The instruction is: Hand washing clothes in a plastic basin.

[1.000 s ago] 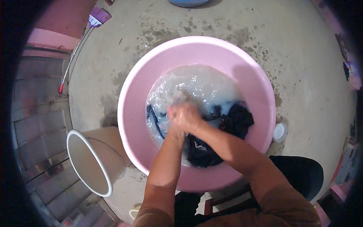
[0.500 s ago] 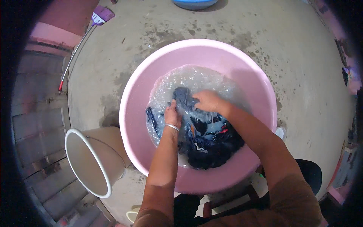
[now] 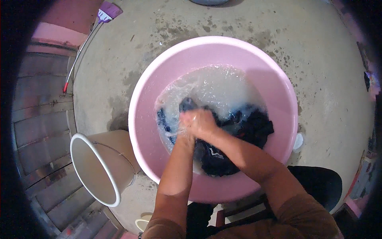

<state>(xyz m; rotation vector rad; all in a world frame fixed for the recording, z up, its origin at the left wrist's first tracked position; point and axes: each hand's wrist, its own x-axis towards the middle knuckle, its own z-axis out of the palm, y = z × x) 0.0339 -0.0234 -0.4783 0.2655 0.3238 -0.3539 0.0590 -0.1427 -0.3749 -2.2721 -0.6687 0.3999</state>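
Note:
A wide pink basin [image 3: 278, 89] holds cloudy, soapy water [image 3: 223, 83] with dark wet clothes [image 3: 254, 123] in it. My hands meet left of its middle, at the water. My right hand [image 3: 203, 121] is closed and pressed over my left hand [image 3: 185, 124], smeared by motion. A bunched dark cloth [image 3: 187, 104] pokes out from the far side of both hands, gripped between them. Most of my left hand's fingers are hidden behind the right. Another strip of dark blue cloth [image 3: 162, 119] floats by the basin's left wall.
An off-white bucket [image 3: 119, 147] with a wire handle lies tilted against the basin's left side. A purple broom [image 3: 107, 14] leans at the far left. Beyond the basin is part of a blue-grey tub [image 3: 211, 1]. A small white round thing [image 3: 298, 141] lies right of the basin.
My right hand has come left and nearer, onto my left hand, which bunches the cloth. Dark clothes in the water have shifted right. The whole view has moved slightly.

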